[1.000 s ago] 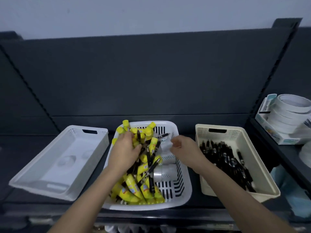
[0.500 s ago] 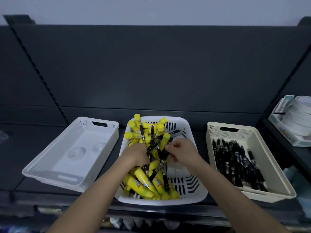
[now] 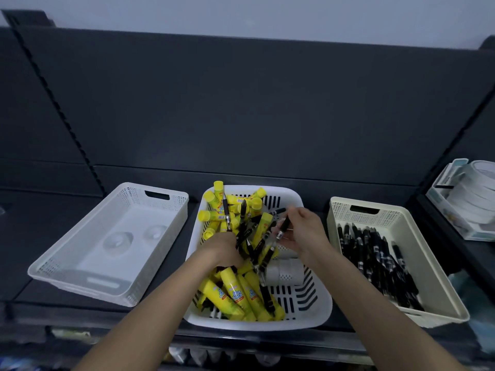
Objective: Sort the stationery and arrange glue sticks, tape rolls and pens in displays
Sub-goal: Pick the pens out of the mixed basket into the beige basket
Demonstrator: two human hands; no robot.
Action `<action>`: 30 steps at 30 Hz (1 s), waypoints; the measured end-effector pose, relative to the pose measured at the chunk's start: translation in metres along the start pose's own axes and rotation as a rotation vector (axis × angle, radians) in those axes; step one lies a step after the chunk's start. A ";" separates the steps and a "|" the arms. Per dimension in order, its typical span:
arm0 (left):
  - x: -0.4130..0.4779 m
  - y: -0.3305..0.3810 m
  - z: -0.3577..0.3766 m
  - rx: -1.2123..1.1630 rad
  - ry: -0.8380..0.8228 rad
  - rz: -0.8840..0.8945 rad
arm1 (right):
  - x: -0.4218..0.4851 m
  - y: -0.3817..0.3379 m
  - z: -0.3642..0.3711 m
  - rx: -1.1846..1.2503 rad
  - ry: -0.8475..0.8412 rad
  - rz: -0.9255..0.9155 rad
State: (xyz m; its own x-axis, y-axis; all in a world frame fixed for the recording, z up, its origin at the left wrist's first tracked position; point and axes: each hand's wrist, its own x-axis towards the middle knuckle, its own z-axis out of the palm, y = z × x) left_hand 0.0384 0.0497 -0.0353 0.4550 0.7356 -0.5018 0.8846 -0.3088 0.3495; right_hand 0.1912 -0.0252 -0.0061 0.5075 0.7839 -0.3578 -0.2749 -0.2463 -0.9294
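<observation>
Right-hand fingers (image 3: pixel 293 211) pinch a slim black pen (image 3: pixel 281 231).

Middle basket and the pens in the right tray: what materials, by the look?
Middle basket: moulded plastic, white, semi-gloss; slotted walls, rounded rim. Pens: probably plastic barrels, glossy black with pale bands; metal parts too small to tell.
</observation>
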 end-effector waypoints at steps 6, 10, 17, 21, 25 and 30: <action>-0.003 0.001 0.002 -0.076 0.060 -0.021 | 0.007 0.000 0.001 -0.071 0.027 -0.018; -0.004 -0.002 0.001 -0.227 0.042 -0.029 | 0.010 -0.001 0.001 -0.274 -0.043 0.015; -0.022 -0.018 -0.010 -0.231 0.049 0.063 | 0.022 0.011 0.004 -0.630 -0.085 -0.043; -0.029 -0.031 -0.019 -0.393 0.087 0.081 | 0.027 0.012 0.007 -0.483 -0.066 0.064; -0.037 -0.035 -0.027 -0.599 0.185 0.120 | 0.034 0.020 0.014 -0.613 -0.018 -0.002; -0.038 -0.031 -0.026 -0.758 0.360 0.181 | 0.039 0.017 0.024 -0.612 0.117 -0.017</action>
State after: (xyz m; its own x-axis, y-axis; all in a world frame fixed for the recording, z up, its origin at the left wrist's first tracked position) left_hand -0.0094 0.0468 -0.0063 0.4088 0.9001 -0.1506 0.4360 -0.0477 0.8987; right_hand 0.1871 0.0148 -0.0336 0.6030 0.7315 -0.3184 0.2343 -0.5439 -0.8058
